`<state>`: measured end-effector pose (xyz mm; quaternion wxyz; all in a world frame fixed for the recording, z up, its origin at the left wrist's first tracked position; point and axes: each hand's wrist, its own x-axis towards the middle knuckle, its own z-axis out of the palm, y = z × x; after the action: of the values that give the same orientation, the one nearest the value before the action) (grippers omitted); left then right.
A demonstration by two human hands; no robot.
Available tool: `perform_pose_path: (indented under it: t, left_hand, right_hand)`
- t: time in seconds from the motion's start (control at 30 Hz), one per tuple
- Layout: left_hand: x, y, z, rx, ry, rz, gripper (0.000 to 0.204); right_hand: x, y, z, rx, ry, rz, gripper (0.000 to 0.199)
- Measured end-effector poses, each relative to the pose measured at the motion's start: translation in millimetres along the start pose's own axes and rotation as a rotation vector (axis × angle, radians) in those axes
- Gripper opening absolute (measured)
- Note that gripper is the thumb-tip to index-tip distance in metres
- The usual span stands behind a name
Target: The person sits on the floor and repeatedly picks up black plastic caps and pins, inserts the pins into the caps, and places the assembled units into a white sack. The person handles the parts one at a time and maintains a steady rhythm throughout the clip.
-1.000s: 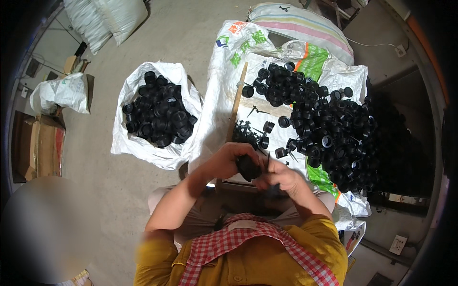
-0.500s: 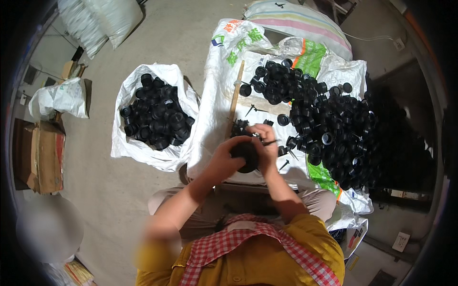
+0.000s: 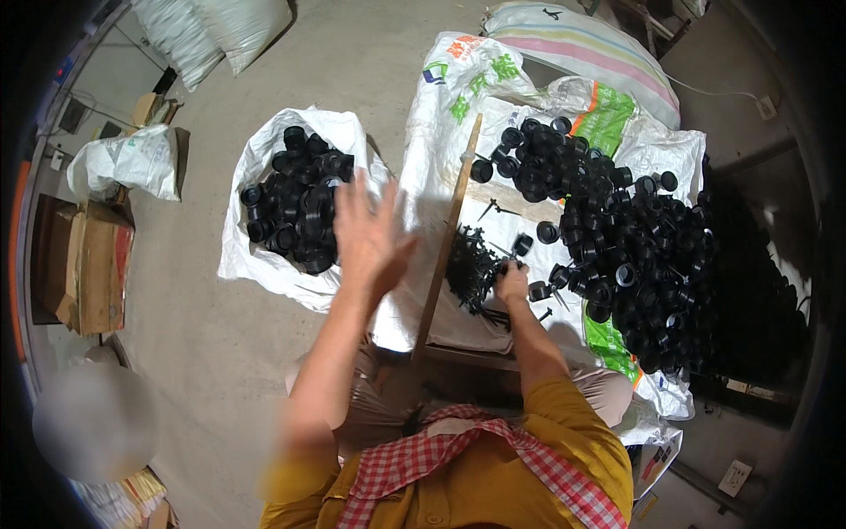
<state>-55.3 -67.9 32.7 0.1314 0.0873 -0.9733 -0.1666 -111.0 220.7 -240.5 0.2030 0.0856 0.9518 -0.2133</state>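
Though black caps (image 3: 291,203) already pile in the sack (image 3: 269,275) left of centre, a bigger heap (image 3: 643,291) is left at right; my left hand (image 3: 363,234) spreads wide near the sack, my right hand (image 3: 512,284) is at small spiky pieces (image 3: 471,269) mid-frame, grip unclear.

It's a small workshop or factory corner we're in, folks, bare grey concrete floor (image 3: 203,291) underfoot, bulging white plastic sacks (image 3: 242,31) at the far left and a worn brown cardboard box (image 3: 104,264) below them! Look at the bulk here: round black plastic caps (image 3: 648,264) heaped across a surface draped in white-and-green woven sacking (image 3: 432,141), and an open white woven sack (image 3: 256,271) loaded with more! Over right, a thin white cable (image 3: 723,93) runs to a plain white socket (image 3: 766,108).
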Motion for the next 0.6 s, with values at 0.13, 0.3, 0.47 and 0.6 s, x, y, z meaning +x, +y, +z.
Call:
perform_pose_path:
  t: [0.13,0.3,0.47,0.6]
  left_hand:
    - [-18.9,29.5,29.0,-0.5,-0.251,0.032,0.062]
    - [-47.3,51.1,79.1,-1.023,-0.53,-0.217,0.059]
    - [-31.6,41.3,40.9,-1.225,-0.661,-0.466,0.044]
    - [-29.5,43.4,12.9,-0.95,-0.979,-0.317,0.045]
  right_hand:
    - [-13.8,6.3,-2.5,0.368,0.411,-0.143,0.022]
    - [-148.0,-91.5,-56.1,1.089,0.224,-0.372,0.045]
    - [-164.3,-82.3,-129.5,0.849,-0.054,-0.444,0.045]
    - [-164.6,-103.4,-180.6,0.138,0.492,-0.915,0.049]
